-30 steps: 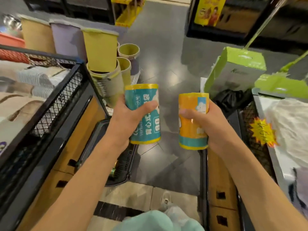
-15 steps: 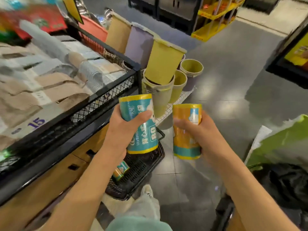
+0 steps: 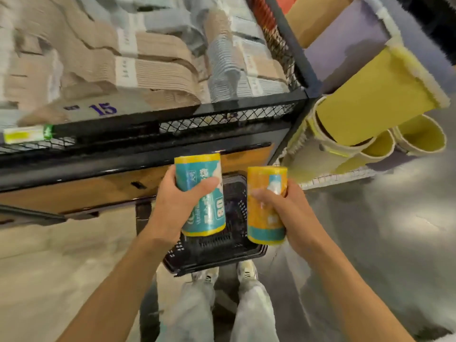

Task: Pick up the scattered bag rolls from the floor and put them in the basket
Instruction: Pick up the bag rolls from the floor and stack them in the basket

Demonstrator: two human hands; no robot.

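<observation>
Left hand (image 3: 177,206) grips a teal roll (image 3: 201,196) marked 80; right hand (image 3: 283,213) grips an orange roll (image 3: 267,206).

A black wire-mesh display bin (image 3: 222,119) holds folded beige and grey textiles (image 3: 153,60) above wood-fronted panels (image 3: 74,191). At its right corner, yellow and purple bins (image 3: 370,104) stand stacked on glossy grey floor (image 3: 382,230).

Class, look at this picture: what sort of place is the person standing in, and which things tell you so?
Most likely a shop aisle. A wire display bin holds banded packs of socks with a "15" price card, and a black shopping basket sits on the floor.
</observation>
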